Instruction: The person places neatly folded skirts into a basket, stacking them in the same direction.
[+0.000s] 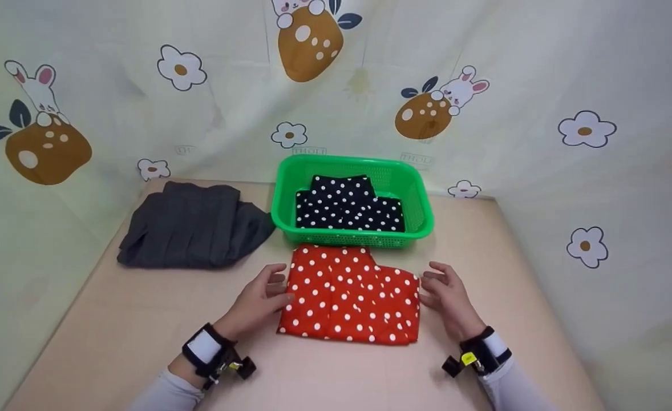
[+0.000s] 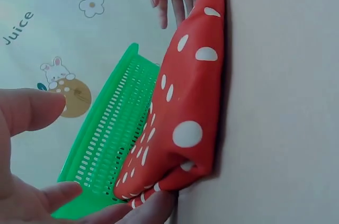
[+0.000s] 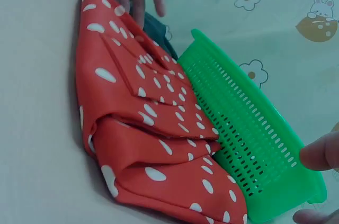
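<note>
A folded red garment with white dots (image 1: 347, 297) lies flat in front of the green basket. My left hand (image 1: 259, 299) is at its left edge, thumb and fingers spread apart; in the left wrist view the lower fingers (image 2: 153, 208) meet the cloth's edge. On the opposite side, my right hand (image 1: 447, 294) is beside the right edge with loosely bent fingers, gripping nothing. Layered folds of the red garment (image 3: 153, 123) show in the right wrist view. Inside the green plastic basket (image 1: 421, 214) sits a folded black garment with white dots (image 1: 341, 202).
A dark grey folded garment (image 1: 187, 228) lies left of the basket on the beige table (image 1: 199, 308). Behind the table hangs a pale curtain (image 1: 227, 103) printed with rabbits and flowers, and it also runs along both sides.
</note>
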The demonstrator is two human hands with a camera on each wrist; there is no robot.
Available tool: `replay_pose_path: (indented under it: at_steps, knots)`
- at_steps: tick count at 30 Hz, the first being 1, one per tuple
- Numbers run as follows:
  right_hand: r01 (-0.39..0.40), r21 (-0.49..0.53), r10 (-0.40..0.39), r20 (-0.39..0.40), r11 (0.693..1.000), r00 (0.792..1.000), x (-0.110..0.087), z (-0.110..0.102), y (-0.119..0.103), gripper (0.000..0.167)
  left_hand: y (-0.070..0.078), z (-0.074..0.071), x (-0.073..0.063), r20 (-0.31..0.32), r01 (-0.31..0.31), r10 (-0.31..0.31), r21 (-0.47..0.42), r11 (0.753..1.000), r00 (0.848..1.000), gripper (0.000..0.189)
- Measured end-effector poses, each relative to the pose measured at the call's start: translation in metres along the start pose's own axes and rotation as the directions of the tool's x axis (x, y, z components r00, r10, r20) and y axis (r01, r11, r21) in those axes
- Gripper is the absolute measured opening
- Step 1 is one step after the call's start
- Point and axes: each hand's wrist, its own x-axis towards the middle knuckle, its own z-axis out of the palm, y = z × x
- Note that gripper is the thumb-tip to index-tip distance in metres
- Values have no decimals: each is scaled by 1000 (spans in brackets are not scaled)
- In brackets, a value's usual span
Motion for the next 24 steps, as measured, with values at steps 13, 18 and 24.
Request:
replay_pose_path:
  at_steps: [13, 18, 24]
  knots:
    - [-173, 40, 156, 265, 984, 951, 0, -10, 1, 34, 1, -3, -4, 45, 186, -181, -166, 969, 983, 59]
    - [-186, 50, 149, 418, 981, 896, -2, -10, 3, 20, 4, 3, -7, 97, 243, -225, -247, 938, 969, 65]
    - [-192, 94, 132, 443, 977, 887, -8, 9, 13, 34, -3, 13, -6, 188, 260, -203, -364, 894, 961, 68]
